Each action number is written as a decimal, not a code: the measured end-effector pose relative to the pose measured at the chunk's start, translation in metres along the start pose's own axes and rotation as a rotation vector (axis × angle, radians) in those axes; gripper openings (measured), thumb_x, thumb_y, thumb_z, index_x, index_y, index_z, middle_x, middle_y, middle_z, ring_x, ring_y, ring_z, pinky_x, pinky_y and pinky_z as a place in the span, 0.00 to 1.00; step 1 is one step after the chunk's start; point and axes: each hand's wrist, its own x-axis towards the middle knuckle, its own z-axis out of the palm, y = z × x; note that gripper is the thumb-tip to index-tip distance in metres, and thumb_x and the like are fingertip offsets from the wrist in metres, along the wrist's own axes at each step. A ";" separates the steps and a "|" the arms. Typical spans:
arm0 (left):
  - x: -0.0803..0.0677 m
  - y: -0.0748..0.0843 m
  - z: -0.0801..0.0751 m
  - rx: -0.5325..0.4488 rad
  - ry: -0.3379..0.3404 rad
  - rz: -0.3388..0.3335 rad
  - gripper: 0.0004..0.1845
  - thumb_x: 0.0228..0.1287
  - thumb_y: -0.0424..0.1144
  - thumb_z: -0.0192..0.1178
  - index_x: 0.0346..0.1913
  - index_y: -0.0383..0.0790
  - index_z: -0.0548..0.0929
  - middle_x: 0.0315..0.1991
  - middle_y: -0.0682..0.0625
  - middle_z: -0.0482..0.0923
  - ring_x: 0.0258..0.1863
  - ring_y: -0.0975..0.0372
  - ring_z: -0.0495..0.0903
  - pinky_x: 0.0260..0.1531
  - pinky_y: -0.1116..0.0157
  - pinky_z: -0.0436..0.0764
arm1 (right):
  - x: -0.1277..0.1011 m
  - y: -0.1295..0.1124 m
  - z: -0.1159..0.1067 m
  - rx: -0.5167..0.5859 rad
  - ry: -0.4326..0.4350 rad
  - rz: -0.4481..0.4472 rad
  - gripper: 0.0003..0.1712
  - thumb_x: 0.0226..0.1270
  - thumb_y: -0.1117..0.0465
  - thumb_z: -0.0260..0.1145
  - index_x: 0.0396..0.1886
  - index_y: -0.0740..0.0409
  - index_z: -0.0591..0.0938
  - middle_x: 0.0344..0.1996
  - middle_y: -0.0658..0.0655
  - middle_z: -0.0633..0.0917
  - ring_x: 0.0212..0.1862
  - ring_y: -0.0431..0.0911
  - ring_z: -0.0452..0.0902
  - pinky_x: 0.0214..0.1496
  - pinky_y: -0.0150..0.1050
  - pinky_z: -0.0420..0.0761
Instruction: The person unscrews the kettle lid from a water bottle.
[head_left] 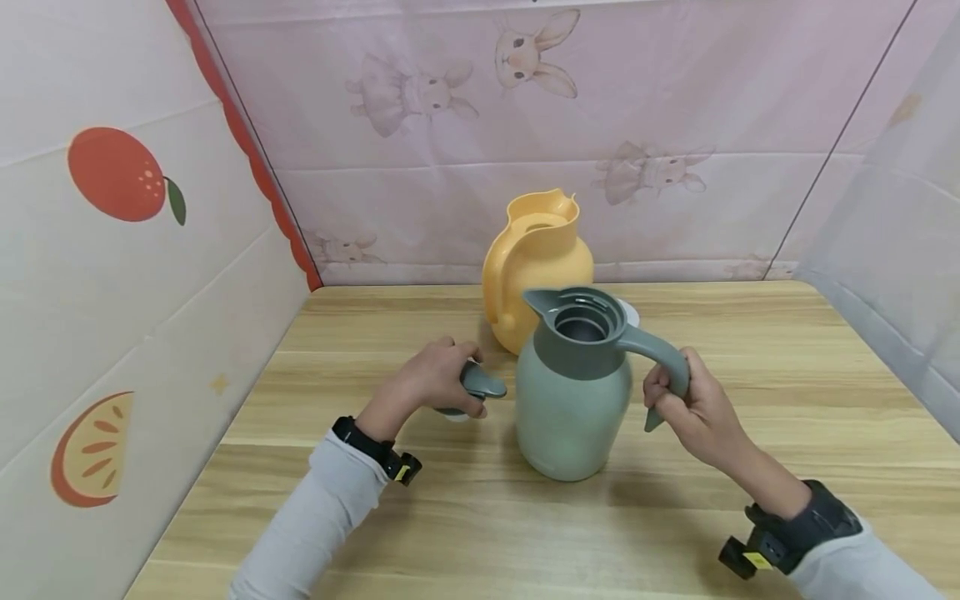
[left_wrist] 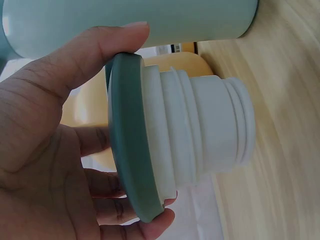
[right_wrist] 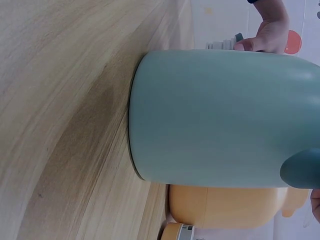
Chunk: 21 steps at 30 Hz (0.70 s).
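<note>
In the head view a green thermos jug [head_left: 573, 408] stands upright on the table, its round mouth uncovered. My right hand [head_left: 701, 408] has its fingers curled round the jug's handle [head_left: 660, 350]. To the left of the jug, my left hand [head_left: 442, 379] holds the jug lid [head_left: 482, 382] above the table, apart from the jug. Close up in the left wrist view, the lid has a dark green top and a white ridged stopper [left_wrist: 200, 125]. Thumb and fingers pinch the green top by its opposite edges.
A yellow jug [head_left: 551, 258] stands right behind the green one, near the patterned back wall [head_left: 450, 208]. A small orange and white round object [right_wrist: 177, 231] sits beside the yellow jug, mostly hidden. Wood-grain tabletop [head_left: 480, 542] surrounds the jugs, with a printed sheet [head_left: 150, 333] on the left.
</note>
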 end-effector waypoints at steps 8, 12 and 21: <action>0.001 0.000 0.011 -0.008 -0.001 0.019 0.33 0.34 0.53 0.75 0.48 0.46 0.78 0.36 0.49 0.69 0.35 0.58 0.69 0.30 0.63 0.71 | -0.002 0.000 0.000 -0.004 0.004 0.001 0.11 0.51 0.84 0.44 0.32 0.70 0.66 0.25 0.56 0.75 0.27 0.42 0.70 0.26 0.31 0.72; 0.000 0.000 0.013 -0.004 0.004 0.017 0.31 0.34 0.53 0.76 0.45 0.46 0.79 0.35 0.50 0.71 0.34 0.59 0.70 0.30 0.63 0.71 | -0.003 0.001 0.001 -0.005 0.005 -0.008 0.11 0.51 0.84 0.44 0.31 0.70 0.66 0.25 0.56 0.75 0.27 0.42 0.70 0.26 0.31 0.71; -0.005 -0.001 0.014 0.020 0.014 0.007 0.31 0.34 0.56 0.75 0.45 0.48 0.80 0.37 0.52 0.74 0.38 0.56 0.69 0.32 0.62 0.69 | -0.007 0.001 0.003 -0.010 0.007 -0.004 0.11 0.51 0.84 0.45 0.31 0.70 0.66 0.25 0.56 0.75 0.27 0.42 0.70 0.26 0.31 0.71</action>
